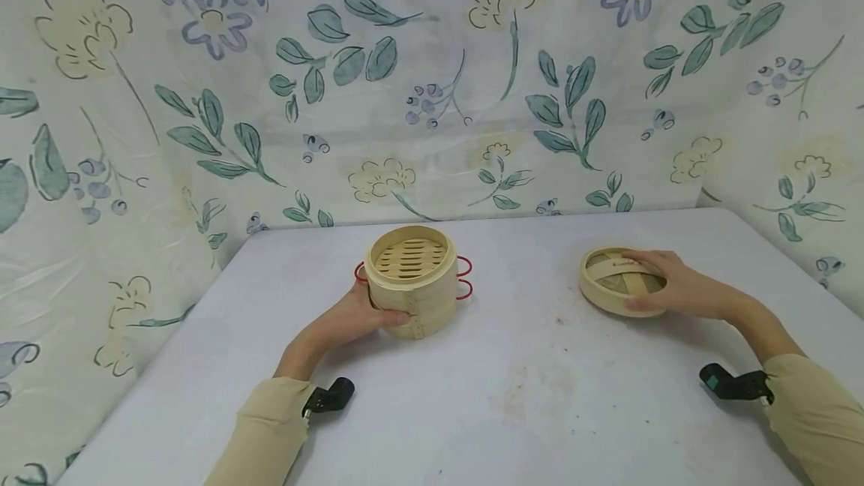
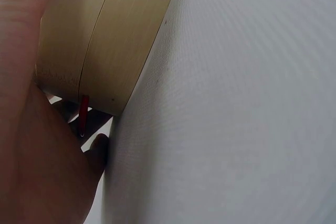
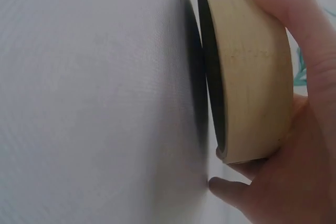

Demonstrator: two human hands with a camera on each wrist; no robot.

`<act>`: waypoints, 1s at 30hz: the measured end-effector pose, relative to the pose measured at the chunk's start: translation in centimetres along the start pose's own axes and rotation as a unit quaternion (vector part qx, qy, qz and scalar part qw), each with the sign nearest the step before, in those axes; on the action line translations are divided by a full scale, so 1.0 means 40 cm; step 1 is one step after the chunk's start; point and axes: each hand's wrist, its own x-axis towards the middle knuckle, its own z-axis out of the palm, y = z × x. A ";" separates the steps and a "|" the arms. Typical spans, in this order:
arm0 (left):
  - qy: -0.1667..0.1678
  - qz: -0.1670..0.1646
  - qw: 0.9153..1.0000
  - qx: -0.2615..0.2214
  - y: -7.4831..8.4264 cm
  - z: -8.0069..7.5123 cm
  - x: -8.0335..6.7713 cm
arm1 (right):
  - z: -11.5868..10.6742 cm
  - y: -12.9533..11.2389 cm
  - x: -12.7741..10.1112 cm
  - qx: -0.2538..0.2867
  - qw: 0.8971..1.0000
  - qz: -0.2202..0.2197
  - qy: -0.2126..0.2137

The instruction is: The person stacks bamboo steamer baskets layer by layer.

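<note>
A round two-tier bamboo steamer (image 1: 432, 306) stands upright on the white table, left of centre, its slatted top uncovered. My left hand (image 1: 354, 312) grips its left side, thumb across the front and fingers round the back. Close up in the left wrist view, the steamer wall (image 2: 126, 30) shows the seam between tiers and a red loop (image 2: 83, 114) by the fingers. To the right, my right hand (image 1: 695, 289) holds the bamboo lid (image 1: 597, 291) by its rim. A narrow gap and a shadow separate the lid (image 3: 252, 77) from the tabletop in the right wrist view.
The white table (image 1: 513, 411) has faint brownish stains (image 1: 533, 388) and small specks near its middle. Red loop handles (image 1: 472, 289) stick out from the steamer's right side. Behind the table hangs a floral-patterned cloth (image 1: 445, 148), with more of it at both sides.
</note>
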 end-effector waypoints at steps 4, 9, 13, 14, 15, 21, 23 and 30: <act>0.001 -0.004 1.000 0.003 0.002 0.001 -0.001 | -0.002 -0.003 0.001 0.005 1.000 -0.006 0.011; 0.004 -0.006 1.000 0.000 0.003 0.002 -0.002 | -0.004 -0.012 0.004 0.001 1.000 -0.007 0.024; 0.006 -0.006 1.000 -0.002 0.004 0.003 -0.002 | -0.007 -0.016 0.006 0.000 0.999 -0.015 0.039; 0.005 -0.004 1.000 -0.002 0.004 0.003 -0.002 | -0.008 -0.017 0.006 0.001 0.999 -0.018 0.042; 0.005 -0.004 1.000 -0.001 0.004 0.003 -0.003 | -0.009 -0.018 0.006 0.002 0.999 -0.021 0.046; 0.005 -0.001 1.000 0.002 0.002 0.002 -0.002 | -0.010 -0.032 0.007 0.015 0.998 -0.028 0.055; 0.006 -0.003 1.000 0.002 0.000 0.002 -0.002 | -0.011 -0.041 0.008 0.021 0.998 -0.031 0.059; 0.004 0.000 1.000 -0.003 0.001 0.000 -0.003 | -0.014 -0.073 0.009 0.024 0.997 -0.028 0.070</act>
